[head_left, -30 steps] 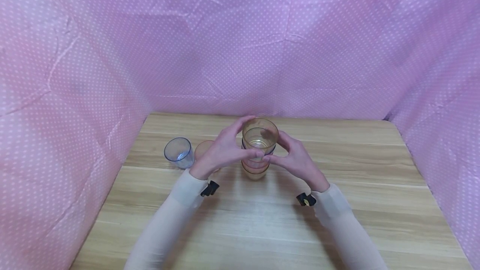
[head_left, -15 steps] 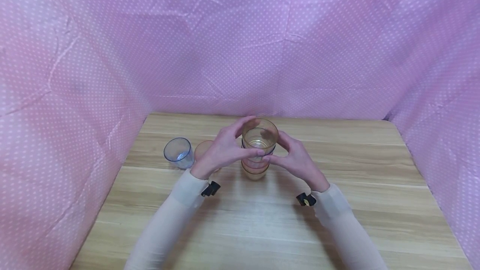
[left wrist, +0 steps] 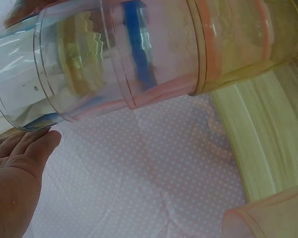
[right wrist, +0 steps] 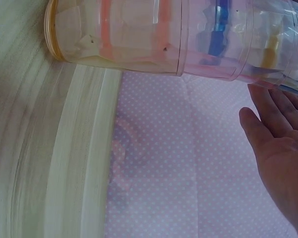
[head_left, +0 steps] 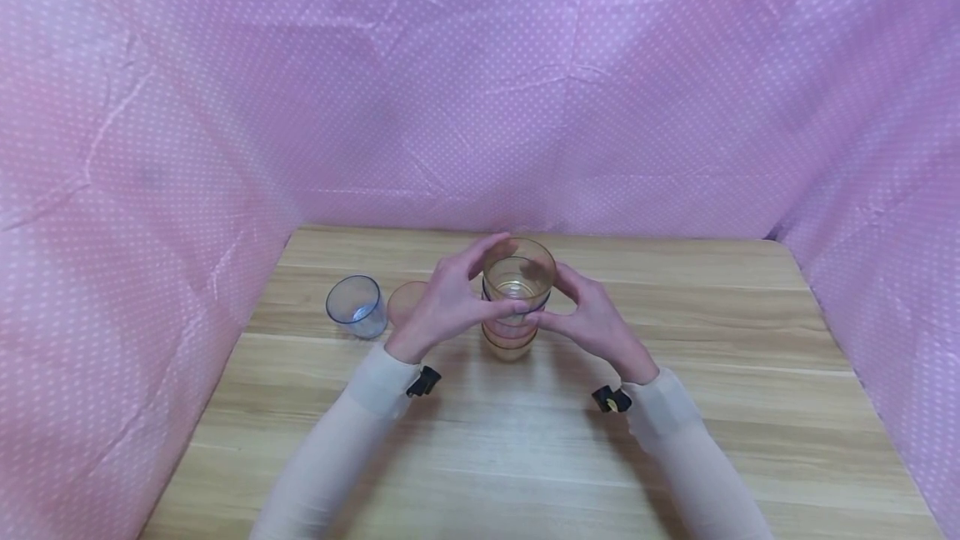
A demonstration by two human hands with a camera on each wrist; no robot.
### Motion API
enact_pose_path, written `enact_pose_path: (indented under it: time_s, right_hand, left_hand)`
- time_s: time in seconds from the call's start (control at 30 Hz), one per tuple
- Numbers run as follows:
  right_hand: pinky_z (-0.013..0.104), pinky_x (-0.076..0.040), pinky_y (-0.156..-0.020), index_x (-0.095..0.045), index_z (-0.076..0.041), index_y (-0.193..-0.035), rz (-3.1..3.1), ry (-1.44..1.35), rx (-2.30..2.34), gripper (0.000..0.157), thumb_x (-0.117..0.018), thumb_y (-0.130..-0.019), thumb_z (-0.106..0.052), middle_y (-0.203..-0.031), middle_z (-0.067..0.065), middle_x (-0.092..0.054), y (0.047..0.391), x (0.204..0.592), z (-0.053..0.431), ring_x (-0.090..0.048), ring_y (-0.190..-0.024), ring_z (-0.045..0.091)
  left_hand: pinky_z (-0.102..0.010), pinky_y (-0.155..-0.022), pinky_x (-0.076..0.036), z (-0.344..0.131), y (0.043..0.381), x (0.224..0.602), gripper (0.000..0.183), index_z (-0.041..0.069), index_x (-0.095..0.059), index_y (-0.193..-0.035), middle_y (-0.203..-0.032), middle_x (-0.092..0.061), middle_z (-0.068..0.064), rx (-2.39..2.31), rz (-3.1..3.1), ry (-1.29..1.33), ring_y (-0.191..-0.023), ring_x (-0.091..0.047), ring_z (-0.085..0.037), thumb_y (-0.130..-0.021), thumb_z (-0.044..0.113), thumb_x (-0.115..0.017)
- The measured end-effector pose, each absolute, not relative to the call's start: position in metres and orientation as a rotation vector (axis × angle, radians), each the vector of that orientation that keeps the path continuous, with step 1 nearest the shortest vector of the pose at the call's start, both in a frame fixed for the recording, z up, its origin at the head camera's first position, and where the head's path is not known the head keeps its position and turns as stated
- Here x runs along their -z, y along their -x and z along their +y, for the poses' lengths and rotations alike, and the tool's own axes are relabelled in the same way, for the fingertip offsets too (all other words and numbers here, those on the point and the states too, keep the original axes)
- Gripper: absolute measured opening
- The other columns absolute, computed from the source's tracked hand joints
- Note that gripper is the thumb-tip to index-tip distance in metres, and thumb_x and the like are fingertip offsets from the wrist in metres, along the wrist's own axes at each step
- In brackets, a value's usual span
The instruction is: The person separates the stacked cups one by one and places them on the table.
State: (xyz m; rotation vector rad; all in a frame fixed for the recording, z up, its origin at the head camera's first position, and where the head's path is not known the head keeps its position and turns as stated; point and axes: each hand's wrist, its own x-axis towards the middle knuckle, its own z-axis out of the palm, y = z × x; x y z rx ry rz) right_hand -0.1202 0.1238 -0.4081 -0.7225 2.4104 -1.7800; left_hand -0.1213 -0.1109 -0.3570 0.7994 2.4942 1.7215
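Observation:
A tall stack of nested clear plastic cups (head_left: 510, 327) stands upright near the table's middle, tinted yellow at the bottom, then pink, then blue. Its uppermost cup has a yellow rim. My left hand (head_left: 446, 298) curves round the upper part from the left, its thumb on the near side. From the right, my right hand (head_left: 596, 319) holds the same level, and the two thumbs nearly meet. Both wrist views show the stack sideways: in the left wrist view the left hand (left wrist: 20, 168) reaches the upper cups, and in the right wrist view so does the right hand (right wrist: 283, 144).
Left of the stack a bluish clear cup (head_left: 358, 308) stands on the wooden table (head_left: 510, 457). Beside it is a pinkish-orange cup (head_left: 403, 300), partly hidden behind the left hand. Pink dotted cloth (head_left: 480, 107) encloses the table's back and sides.
Hardly anything differs: both hands stay round the stack of cups, and the left wrist has shifted very slightly right.

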Motion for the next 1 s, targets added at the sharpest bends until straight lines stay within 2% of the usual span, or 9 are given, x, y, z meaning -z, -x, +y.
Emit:
enact_pose_path:
  time_s: [0.27, 0.5, 0.8, 1.0]
  right_hand:
    - [0.049, -0.034, -0.122, -0.054, -0.013, -0.149, 2.419, 0.753, 1.74, 0.074, -0.089, -0.083, -0.019, -0.147, 0.005, -0.059, 0.12, 0.405, 0.123, -0.047, -0.143, 0.026]
    - [0.049, -0.031, -0.123, -0.05, -0.014, -0.153, 2.318, 0.859, 1.767, 0.076, -0.086, -0.085, -0.013, -0.152, 0.003, -0.054, 0.127, 0.407, 0.122, -0.043, -0.146, 0.024]
    - [0.049, -0.033, -0.122, -0.048, -0.015, -0.153, 2.24, 0.849, 1.807, 0.076, -0.084, -0.086, -0.013, -0.151, 0.002, -0.056, 0.129, 0.407, 0.121, -0.047, -0.143, 0.023]
    - [0.049, -0.033, -0.122, -0.05, -0.015, -0.151, 2.231, 0.873, 1.83, 0.073, -0.083, -0.086, -0.009, -0.15, 0.0, -0.057, 0.13, 0.409, 0.12, -0.047, -0.143, 0.022]
  left_hand:
    - [-0.035, -0.116, -0.042, -0.114, 0.121, 0.357, 0.085, 0.011, -0.051, -0.15, -0.143, -0.063, -0.012, -1.73, 2.473, -0.792, -0.135, -0.055, -0.014, -0.077, 0.018, -0.094]
    - [-0.036, -0.116, -0.042, -0.116, 0.121, 0.358, 0.087, 0.007, -0.05, -0.151, -0.143, -0.063, -0.002, -1.724, 2.464, -0.792, -0.136, -0.055, -0.015, -0.077, 0.019, -0.094]
    - [-0.036, -0.119, -0.039, -0.116, 0.124, 0.36, 0.086, 0.012, -0.05, -0.151, -0.144, -0.063, -0.001, -1.733, 2.452, -0.799, -0.137, -0.053, -0.013, -0.077, 0.02, -0.094]
    - [-0.034, -0.12, -0.037, -0.115, 0.124, 0.359, 0.087, 0.005, -0.049, -0.151, -0.143, -0.063, -0.005, -1.733, 2.478, -0.83, -0.137, -0.053, -0.014, -0.077, 0.016, -0.094]
